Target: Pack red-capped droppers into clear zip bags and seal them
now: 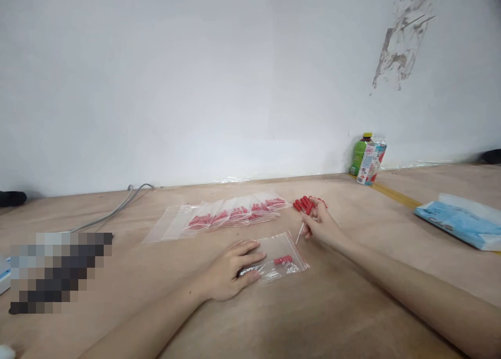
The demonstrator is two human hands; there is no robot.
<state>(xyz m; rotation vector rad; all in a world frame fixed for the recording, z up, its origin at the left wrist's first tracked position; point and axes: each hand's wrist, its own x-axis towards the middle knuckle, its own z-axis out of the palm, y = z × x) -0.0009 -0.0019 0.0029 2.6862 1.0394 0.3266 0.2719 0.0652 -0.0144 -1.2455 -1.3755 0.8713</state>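
Observation:
My left hand (235,269) lies with its fingers spread on the left part of a see-through zip bag (270,244), pressing it on the table. Inside that bag is a red-handled screwdriver (283,260), its thin shaft running toward my left fingers. My right hand (319,224) is closed on another small red-handled screwdriver (300,232), whose thin shaft points down toward the bag's zip end. Just beyond my right fingers is a pile of red handles (301,203), partly hidden by the hand. Several filled zip bags (238,213) overlap in a row behind my left hand.
On the wooden table (332,307), a green bottle (358,155) and a printed carton (371,163) stand by the wall at right. A blue soft pack (457,223) lies at far right. Grey cables (117,208) run along the left, near a blurred-out object (58,273).

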